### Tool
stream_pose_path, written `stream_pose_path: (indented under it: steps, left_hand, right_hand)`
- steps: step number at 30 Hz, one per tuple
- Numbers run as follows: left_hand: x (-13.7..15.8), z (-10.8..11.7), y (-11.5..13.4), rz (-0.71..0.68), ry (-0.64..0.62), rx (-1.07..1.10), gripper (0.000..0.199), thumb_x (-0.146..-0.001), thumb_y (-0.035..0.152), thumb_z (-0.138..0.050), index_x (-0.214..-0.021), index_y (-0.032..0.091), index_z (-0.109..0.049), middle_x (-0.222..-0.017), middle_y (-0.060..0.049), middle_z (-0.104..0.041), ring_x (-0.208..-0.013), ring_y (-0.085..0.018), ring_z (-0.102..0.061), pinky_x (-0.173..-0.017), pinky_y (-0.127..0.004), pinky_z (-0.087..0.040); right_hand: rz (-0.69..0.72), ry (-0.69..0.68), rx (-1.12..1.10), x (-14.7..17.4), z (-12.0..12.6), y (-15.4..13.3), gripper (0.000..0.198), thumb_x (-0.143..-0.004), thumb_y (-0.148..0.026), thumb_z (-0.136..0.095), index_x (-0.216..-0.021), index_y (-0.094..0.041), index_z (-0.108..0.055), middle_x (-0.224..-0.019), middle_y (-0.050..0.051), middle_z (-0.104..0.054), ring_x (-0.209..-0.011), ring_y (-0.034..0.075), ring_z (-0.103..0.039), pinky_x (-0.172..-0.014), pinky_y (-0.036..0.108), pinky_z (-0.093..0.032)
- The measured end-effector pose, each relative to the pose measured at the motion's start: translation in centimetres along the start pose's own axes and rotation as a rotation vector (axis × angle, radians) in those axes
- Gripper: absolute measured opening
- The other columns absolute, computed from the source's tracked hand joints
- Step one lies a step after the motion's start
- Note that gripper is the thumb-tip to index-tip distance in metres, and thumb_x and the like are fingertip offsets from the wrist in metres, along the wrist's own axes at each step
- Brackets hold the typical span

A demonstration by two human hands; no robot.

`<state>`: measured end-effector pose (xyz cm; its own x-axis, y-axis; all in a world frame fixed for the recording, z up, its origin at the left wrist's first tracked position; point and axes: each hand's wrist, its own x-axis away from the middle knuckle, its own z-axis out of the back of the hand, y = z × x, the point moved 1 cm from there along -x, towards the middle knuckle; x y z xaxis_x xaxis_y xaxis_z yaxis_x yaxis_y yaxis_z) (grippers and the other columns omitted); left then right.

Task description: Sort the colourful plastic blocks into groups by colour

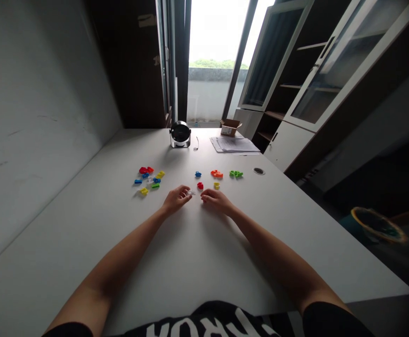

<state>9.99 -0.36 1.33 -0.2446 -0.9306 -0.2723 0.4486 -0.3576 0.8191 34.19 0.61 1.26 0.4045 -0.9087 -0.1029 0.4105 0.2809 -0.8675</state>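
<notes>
My left hand [176, 198] is closed around a small white piece [190, 192] that shows at its fingertips. Across from it, my right hand [217, 200] rests near the table with its fingers curled; whether anything is in them is hidden. Between and just beyond the hands lies a small red piece [200, 186]. A yellow piece [217, 186] sits beyond my right hand. Farther back are a blue piece [197, 174], a cluster of orange pieces [217, 174] and a cluster of green pieces [236, 173]. The small pieces look like plastic toys; their exact kind is too small to tell.
Left of my hands lies a mixed group with red pieces [146, 170], yellow, blue, white and green ones. A round black fan-like device [180, 134], papers [234, 144] and an open cardboard box [230, 127] stand at the table's far end. A round cable hole [259, 171] is at right.
</notes>
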Motion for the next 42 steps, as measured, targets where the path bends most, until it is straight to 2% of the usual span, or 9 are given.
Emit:
stream_pose_path:
  steps: [7,15,25,32,42]
  left_hand:
    - [0.3,0.6,0.4,0.020,-0.027,-0.034,0.034,-0.084,0.045,-0.069,-0.107,0.020,-0.070,-0.086,-0.004,-0.071,-0.074,-0.015,-0.064,-0.069,-0.026,-0.052]
    - [1.8,2.4,0.6,0.060,-0.057,-0.112,0.033,-0.084,0.045,-0.067,-0.106,0.021,-0.070,-0.084,-0.002,-0.072,-0.075,-0.017,-0.066,-0.068,-0.026,-0.050]
    - [1.7,1.2,0.9,0.002,-0.142,-0.169,0.027,-0.087,0.040,-0.064,-0.107,0.024,-0.070,-0.083,0.000,-0.071,-0.071,-0.014,-0.061,-0.065,-0.024,-0.044]
    - [1.2,1.3,1.0,-0.018,-0.148,-0.195,0.025,-0.088,0.038,-0.064,-0.107,0.024,-0.071,-0.084,0.001,-0.071,-0.070,-0.014,-0.060,-0.065,-0.024,-0.043]
    - [1.9,1.4,1.2,-0.001,-0.134,-0.177,0.024,-0.087,0.038,-0.064,-0.106,0.024,-0.071,-0.083,0.001,-0.070,-0.073,-0.015,-0.062,-0.070,-0.024,-0.045]
  right_hand:
    - [0.022,0.005,0.078,0.5,-0.1,-0.4,0.026,-0.089,-0.041,-0.060,-0.097,-0.020,-0.073,-0.082,0.002,-0.071,-0.074,0.017,-0.059,-0.069,0.027,-0.043]
    - [-0.013,0.050,-0.011,0.2,-0.4,-0.2,0.027,-0.088,-0.041,-0.060,-0.095,-0.018,-0.072,-0.082,0.003,-0.072,-0.076,0.018,-0.062,-0.070,0.027,-0.044]
    - [0.009,-0.003,0.032,0.6,-1.1,-0.8,0.025,-0.087,-0.038,-0.060,-0.094,-0.018,-0.074,-0.082,0.002,-0.070,-0.073,0.016,-0.058,-0.067,0.026,-0.039]
    - [0.020,-0.019,0.038,0.7,-1.1,-1.0,0.024,-0.088,-0.038,-0.060,-0.094,-0.020,-0.074,-0.086,0.002,-0.072,-0.075,0.017,-0.060,-0.068,0.027,-0.040]
    - [0.005,-0.029,0.019,0.7,-0.9,-1.3,0.025,-0.088,-0.039,-0.059,-0.093,-0.020,-0.074,-0.085,0.003,-0.072,-0.076,0.018,-0.059,-0.068,0.027,-0.040]
